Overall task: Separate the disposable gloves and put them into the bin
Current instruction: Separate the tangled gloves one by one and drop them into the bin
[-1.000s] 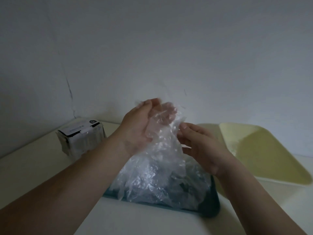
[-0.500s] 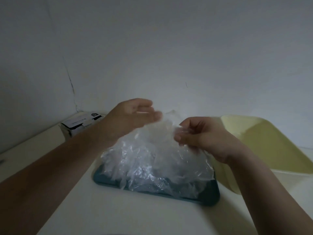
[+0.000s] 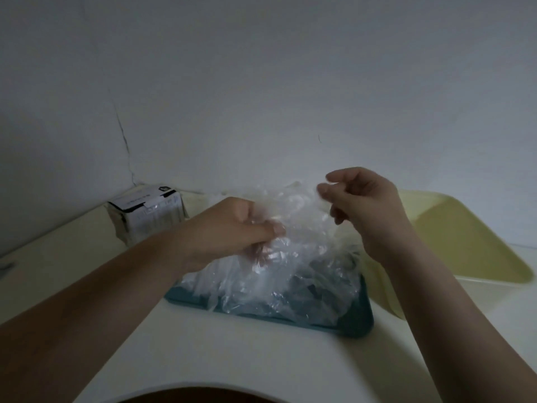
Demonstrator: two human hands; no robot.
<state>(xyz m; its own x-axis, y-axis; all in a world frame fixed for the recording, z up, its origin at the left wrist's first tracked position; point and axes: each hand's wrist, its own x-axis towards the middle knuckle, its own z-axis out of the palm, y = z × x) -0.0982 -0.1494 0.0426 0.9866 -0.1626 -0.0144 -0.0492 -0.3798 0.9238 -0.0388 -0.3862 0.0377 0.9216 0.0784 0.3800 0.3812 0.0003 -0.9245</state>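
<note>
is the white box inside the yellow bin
No, the white box stands on the table at the left, while the yellow bin sits at the right.

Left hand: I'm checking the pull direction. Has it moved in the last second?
Yes. The left hand has come down toward the teal tray, gripping the gloves; a second ago it was held higher above that tray.

The disposable gloves (image 3: pixel 279 257) were clear and glossy, heaped on a teal tray (image 3: pixel 357 321). The bin (image 3: pixel 465 242) was pale yellow, the worktop (image 3: pixel 203 359) cream, the box (image 3: pixel 148 216) white with black.
</note>
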